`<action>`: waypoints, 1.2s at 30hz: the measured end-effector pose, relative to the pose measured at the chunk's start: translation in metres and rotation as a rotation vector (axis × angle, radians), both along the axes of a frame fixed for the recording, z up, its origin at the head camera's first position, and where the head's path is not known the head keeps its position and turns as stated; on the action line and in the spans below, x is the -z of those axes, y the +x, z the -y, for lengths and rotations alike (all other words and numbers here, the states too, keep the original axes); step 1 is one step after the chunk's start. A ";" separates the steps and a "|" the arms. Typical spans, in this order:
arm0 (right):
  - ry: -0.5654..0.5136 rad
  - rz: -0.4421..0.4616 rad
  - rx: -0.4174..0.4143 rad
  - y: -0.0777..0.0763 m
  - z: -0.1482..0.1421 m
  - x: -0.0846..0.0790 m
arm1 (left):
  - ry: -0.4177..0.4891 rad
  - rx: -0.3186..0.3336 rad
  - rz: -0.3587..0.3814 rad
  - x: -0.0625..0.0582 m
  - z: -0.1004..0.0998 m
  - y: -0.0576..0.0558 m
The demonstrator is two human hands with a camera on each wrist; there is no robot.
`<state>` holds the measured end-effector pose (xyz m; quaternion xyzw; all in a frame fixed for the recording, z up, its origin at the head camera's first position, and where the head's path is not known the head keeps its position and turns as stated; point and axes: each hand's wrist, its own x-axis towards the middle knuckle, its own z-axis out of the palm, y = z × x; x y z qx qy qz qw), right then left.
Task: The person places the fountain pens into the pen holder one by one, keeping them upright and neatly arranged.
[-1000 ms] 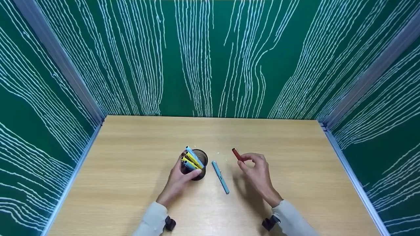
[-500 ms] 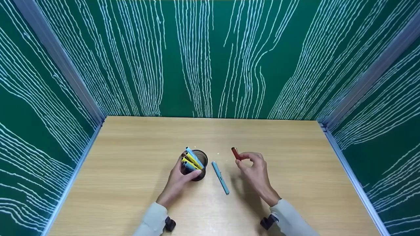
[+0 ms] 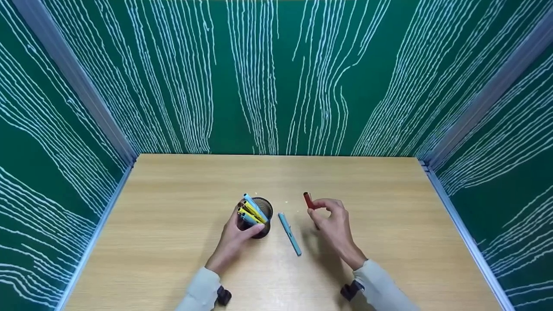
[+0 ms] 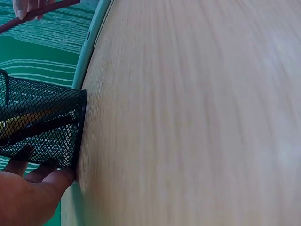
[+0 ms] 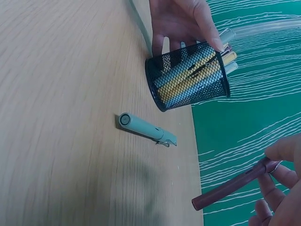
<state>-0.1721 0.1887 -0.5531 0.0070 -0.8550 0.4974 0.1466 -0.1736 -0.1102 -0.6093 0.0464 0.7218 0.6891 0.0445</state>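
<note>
My left hand point(image 3: 233, 237) grips a black mesh pen cup point(image 3: 262, 233) that stands on the table, its fingers wrapping one side and the thumb at the rim. Several yellow and light blue pens point(image 3: 255, 209) lean together inside it. In my right hand point(image 3: 336, 222), a dark red pen point(image 3: 307, 200) is pinched between thumb and fingers near its clip end, held up off the table. The right wrist view shows the red pen's barrel point(image 5: 225, 189) slanting away from the fingertips. Between both hands a teal pen point(image 3: 290, 234) with a clip lies on the wood.
The light wood table point(image 3: 194, 177) has green walls point(image 3: 276, 86) with wavy white lines behind it and at both sides. Metal posts point(image 3: 484, 95) mark the corners. Small pale specks point(image 3: 286, 202) lie on the table beyond the teal pen.
My right hand has shifted slightly left and away from me with the red pen, which now tilts more upright. The left hand, the cup and the teal pen stay in place.
</note>
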 end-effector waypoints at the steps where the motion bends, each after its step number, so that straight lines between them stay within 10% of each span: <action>1: -0.002 0.000 0.000 0.000 0.000 0.000 | -0.007 -0.001 0.000 0.000 0.000 0.000; 36: -0.027 -0.039 -0.051 0.001 0.017 -0.010 | -0.028 -0.021 -0.010 0.000 0.000 0.001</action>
